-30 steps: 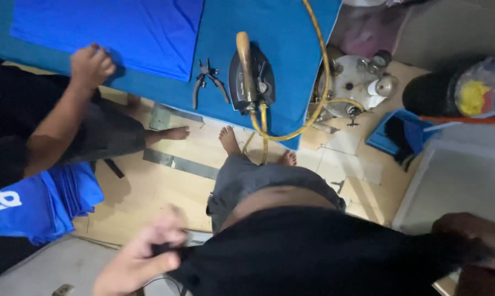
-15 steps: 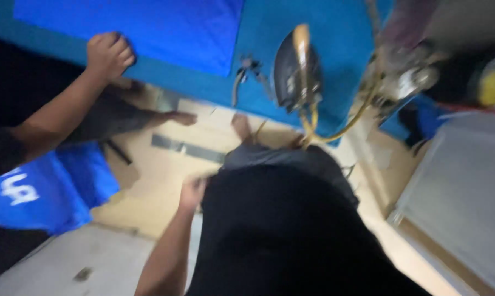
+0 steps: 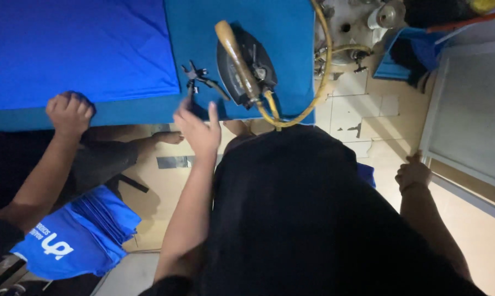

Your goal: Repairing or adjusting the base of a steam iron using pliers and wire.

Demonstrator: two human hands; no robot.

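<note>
Pliers [image 3: 199, 77] lie on blue-covered worktop [image 3: 242, 22], just left of iron. Blue fabric [image 3: 77, 49] spread flat over worktop's left part. Iron [image 3: 246, 68] (dark body, wooden handle) rests on worktop, yellow hose [image 3: 320, 71] looping from it. Folded blue garments [image 3: 77, 235] stacked low left. Left hand [image 3: 199, 129]: grip apart, fingers spread, just below pliers, touching nothing. Right hand [image 3: 413, 172]: loosely curled, empty, beside body. Co-worker's fist [image 3: 69, 112] presses worktop edge.

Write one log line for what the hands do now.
left hand: open, near snips | right hand: by side, empty | iron: on blue table
</note>
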